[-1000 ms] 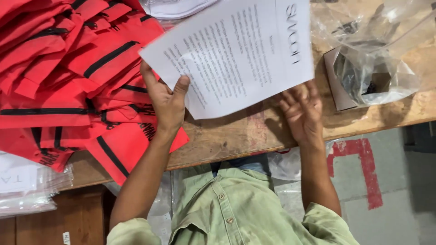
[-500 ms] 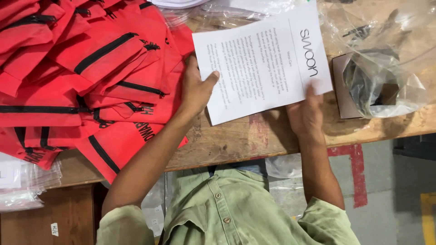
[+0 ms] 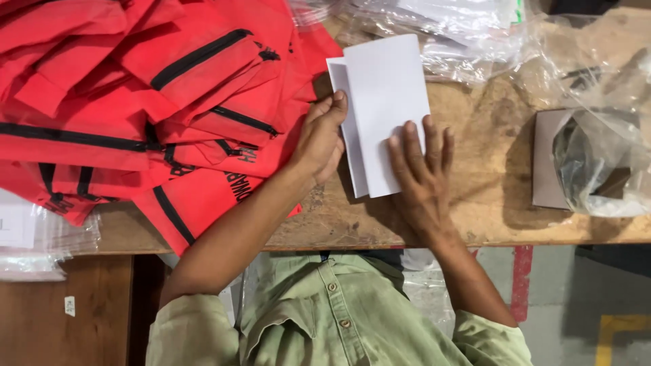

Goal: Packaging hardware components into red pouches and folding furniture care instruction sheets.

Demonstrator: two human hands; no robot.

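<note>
A white sheet of paper [image 3: 383, 95] lies folded in half on the worn wooden table [image 3: 488, 203], blank side up. My left hand [image 3: 320, 139] rests against its left edge, thumb and fingers along the fold. My right hand [image 3: 420, 169] presses flat on the lower right part of the folded sheet, fingers spread. Just left of the paper, a pile of red fabric bags with black zips [image 3: 156, 102] covers the table's left half and touches my left wrist.
Clear plastic bags [image 3: 441, 34] lie heaped at the back of the table. A small cardboard box with crumpled plastic in it [image 3: 590, 163] sits at the right. More bagged white items [image 3: 34, 237] lie at the lower left. The table's near edge runs just above my green shirt.
The printed sheet, open and held up before, has been folded in half and laid on the table. Both hands now press on it.
</note>
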